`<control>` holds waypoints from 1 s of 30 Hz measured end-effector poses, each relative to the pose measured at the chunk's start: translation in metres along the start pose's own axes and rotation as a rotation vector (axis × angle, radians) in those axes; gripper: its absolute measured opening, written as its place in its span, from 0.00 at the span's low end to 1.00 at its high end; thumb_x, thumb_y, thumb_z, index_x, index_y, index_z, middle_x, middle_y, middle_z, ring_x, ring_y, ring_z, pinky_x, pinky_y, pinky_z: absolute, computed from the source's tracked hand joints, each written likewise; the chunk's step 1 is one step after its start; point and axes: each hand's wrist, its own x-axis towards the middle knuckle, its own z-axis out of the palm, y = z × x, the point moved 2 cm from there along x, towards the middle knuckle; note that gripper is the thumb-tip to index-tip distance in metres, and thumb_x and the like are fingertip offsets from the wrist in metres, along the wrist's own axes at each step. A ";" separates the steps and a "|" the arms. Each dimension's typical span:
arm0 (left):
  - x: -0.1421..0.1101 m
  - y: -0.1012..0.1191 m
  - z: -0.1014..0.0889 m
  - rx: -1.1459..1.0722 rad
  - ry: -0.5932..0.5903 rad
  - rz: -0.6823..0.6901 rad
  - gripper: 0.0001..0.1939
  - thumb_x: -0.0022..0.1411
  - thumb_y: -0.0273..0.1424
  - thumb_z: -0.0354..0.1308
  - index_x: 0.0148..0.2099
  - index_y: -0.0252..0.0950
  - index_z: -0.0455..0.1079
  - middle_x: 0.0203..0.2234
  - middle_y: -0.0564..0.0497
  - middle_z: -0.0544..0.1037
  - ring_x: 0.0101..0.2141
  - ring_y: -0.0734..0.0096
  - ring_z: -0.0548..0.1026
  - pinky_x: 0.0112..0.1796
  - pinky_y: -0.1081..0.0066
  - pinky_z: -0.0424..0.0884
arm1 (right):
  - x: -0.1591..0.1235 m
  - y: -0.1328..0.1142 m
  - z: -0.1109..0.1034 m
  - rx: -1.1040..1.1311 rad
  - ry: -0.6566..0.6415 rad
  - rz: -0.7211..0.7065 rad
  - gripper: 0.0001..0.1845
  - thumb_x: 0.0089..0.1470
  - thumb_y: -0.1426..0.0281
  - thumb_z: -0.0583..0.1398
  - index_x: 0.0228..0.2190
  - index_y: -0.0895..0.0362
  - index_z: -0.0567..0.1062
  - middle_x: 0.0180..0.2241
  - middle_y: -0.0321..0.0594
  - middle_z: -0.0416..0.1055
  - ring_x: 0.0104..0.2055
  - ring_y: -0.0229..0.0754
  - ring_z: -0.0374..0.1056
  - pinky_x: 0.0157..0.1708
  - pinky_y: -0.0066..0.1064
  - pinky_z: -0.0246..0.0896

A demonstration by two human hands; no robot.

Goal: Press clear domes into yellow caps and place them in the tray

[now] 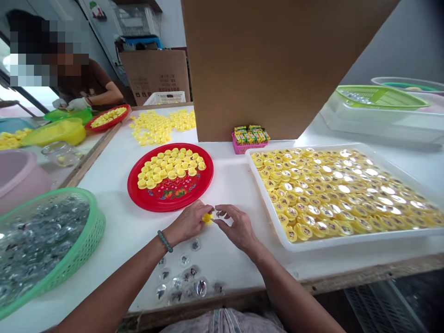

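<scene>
My left hand [192, 221] is closed, pinching a small yellow round plastic piece [207, 218] above the white table. Close beside it, my right hand [236, 227] has its thumb and fingertips curled around what looks like a clear printed disc [218, 214], partly hidden by the fingers. Just beyond my hands lies a red round tray [169, 207] with rows of yellow pieces [172, 174] on its far part. Several loose clear discs [184, 260] with dark prints are scattered near my left forearm, by the table's front edge.
At right, a white tray [274, 217] holds rows of yellow pieces topped with clear discs. A green basket [95, 226] of clear discs stands at left. Behind are a pink basket [240, 149] of small packets and a tall cardboard sheet [256, 69]. A gloved co-worker [100, 85] sits far left.
</scene>
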 end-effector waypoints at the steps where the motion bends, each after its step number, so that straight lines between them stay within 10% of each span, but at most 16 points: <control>1: -0.004 0.000 0.003 -0.031 0.011 -0.012 0.26 0.46 0.16 0.48 0.48 0.37 0.67 0.39 0.46 0.74 0.42 0.62 0.69 0.42 0.65 0.66 | 0.000 -0.002 0.000 0.030 -0.013 -0.004 0.13 0.50 0.71 0.60 0.41 0.53 0.73 0.36 0.38 0.74 0.32 0.37 0.68 0.33 0.29 0.66; 10: -0.030 -0.002 0.020 -0.222 0.314 -0.368 0.19 0.49 0.32 0.61 0.46 0.38 0.68 0.41 0.47 0.73 0.38 0.63 0.70 0.37 0.67 0.68 | 0.003 -0.001 -0.002 0.125 -0.061 0.053 0.14 0.48 0.70 0.63 0.40 0.54 0.74 0.34 0.38 0.74 0.33 0.37 0.67 0.35 0.30 0.64; 30: -0.023 -0.027 0.041 -0.549 0.398 -0.331 0.12 0.53 0.22 0.54 0.36 0.38 0.76 0.32 0.51 0.79 0.33 0.70 0.75 0.37 0.73 0.68 | 0.029 0.005 0.012 -0.449 -0.505 -0.118 0.11 0.52 0.73 0.60 0.39 0.54 0.75 0.38 0.41 0.75 0.42 0.42 0.69 0.41 0.29 0.60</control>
